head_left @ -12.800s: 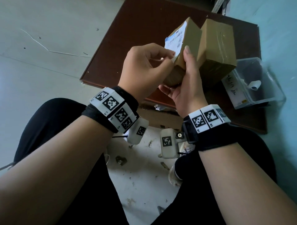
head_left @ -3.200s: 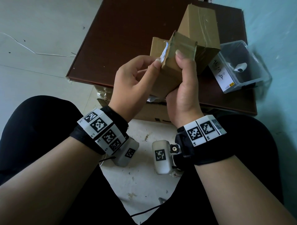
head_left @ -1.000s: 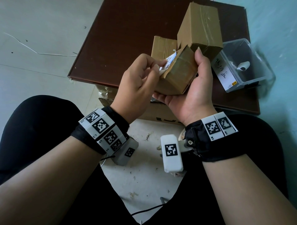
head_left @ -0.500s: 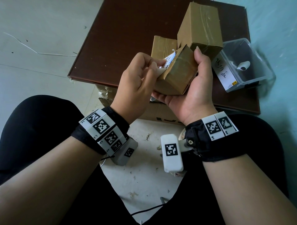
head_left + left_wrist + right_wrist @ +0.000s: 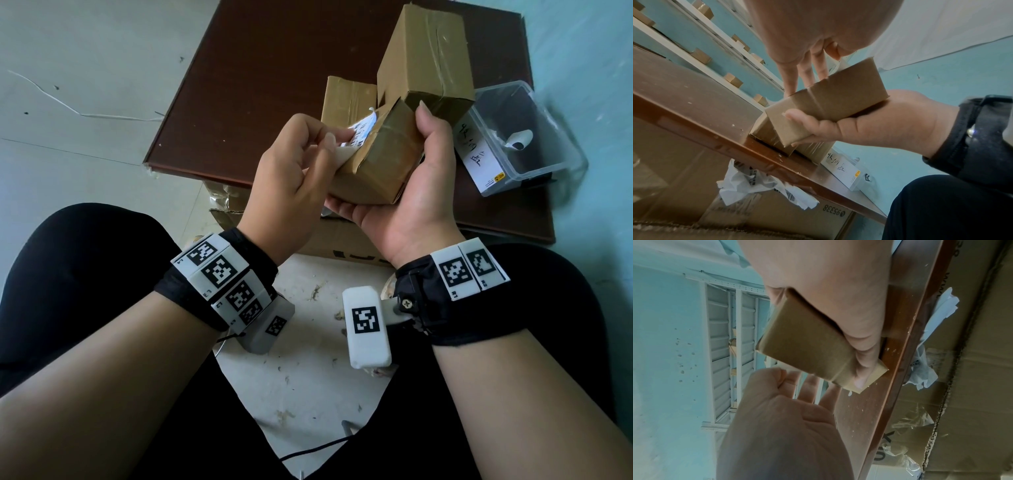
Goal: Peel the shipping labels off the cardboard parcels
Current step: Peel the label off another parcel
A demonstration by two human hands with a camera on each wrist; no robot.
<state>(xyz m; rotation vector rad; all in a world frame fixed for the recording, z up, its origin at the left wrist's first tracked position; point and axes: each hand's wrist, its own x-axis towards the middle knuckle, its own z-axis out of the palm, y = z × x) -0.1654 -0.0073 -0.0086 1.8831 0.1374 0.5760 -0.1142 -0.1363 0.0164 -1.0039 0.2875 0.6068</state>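
Small brown cardboard parcel [image 5: 380,164], boxy and wrapped in glossy clear tape, is held up over the near edge of the dark brown board [image 5: 274,85]. The right hand [image 5: 414,192] cradles it from beneath, palm up, thumb curled over the top edge. The left hand [image 5: 291,185] pinches the white printed shipping label [image 5: 356,137] between thumb and fingertips; it's part lifted, curling away from the parcel's left face. Two more cardboard parcels sit on the board toward its far right corner: a tall taped one [image 5: 428,58] and a lower one [image 5: 346,99] beside it. One clear plastic tub [image 5: 520,137] rests at the right edge.
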